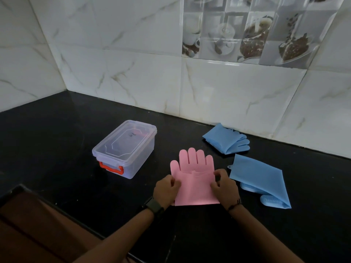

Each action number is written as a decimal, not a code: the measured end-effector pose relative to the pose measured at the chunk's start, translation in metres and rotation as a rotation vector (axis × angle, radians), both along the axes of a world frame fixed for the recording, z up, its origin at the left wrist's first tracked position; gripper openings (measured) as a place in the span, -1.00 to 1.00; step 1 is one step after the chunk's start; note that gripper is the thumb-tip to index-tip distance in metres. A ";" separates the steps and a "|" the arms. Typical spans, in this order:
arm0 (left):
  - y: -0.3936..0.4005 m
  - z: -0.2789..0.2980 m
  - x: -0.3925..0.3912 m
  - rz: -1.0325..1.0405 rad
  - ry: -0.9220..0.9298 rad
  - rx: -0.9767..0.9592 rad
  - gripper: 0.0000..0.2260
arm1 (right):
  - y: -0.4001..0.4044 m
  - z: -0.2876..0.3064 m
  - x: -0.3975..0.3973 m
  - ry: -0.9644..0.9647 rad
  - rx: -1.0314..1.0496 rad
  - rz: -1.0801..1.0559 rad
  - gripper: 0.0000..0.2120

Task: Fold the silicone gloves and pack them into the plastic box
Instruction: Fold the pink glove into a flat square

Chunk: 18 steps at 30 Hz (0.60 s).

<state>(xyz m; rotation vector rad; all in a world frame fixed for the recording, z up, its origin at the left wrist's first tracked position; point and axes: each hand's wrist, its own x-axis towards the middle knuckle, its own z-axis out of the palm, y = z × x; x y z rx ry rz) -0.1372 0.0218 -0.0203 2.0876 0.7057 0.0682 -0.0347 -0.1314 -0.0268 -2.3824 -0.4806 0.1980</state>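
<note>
A pink silicone glove [193, 177] lies flat on the black counter, fingers pointing toward the wall, its cuff folded up over the palm. My left hand [166, 188] pinches the folded cuff's left edge and my right hand [224, 184] pinches its right edge. To the left stands the clear plastic box [124, 149] with its lid on and an orange latch at the front. A folded blue glove [227, 139] rests near the wall. Another blue glove [260, 179] lies folded to the right of my right hand, bristled fingers poking out beneath.
The black counter [66, 141] runs into a corner of white marble-look wall tiles. Its front edge drops off at the lower left, with a brown surface [38, 224] below. I wear a dark watch on the left wrist.
</note>
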 end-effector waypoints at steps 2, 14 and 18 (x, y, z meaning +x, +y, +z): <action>0.003 -0.004 0.004 -0.058 -0.005 0.168 -0.78 | 0.002 0.001 0.002 0.004 -0.049 -0.014 -0.73; 0.030 -0.008 0.000 -0.705 -0.224 1.122 -0.72 | -0.039 0.002 0.010 -0.815 -0.632 0.674 -0.43; 0.044 -0.008 -0.010 -0.828 -0.137 1.007 -0.60 | -0.057 0.003 0.025 -0.827 -0.716 0.844 -0.28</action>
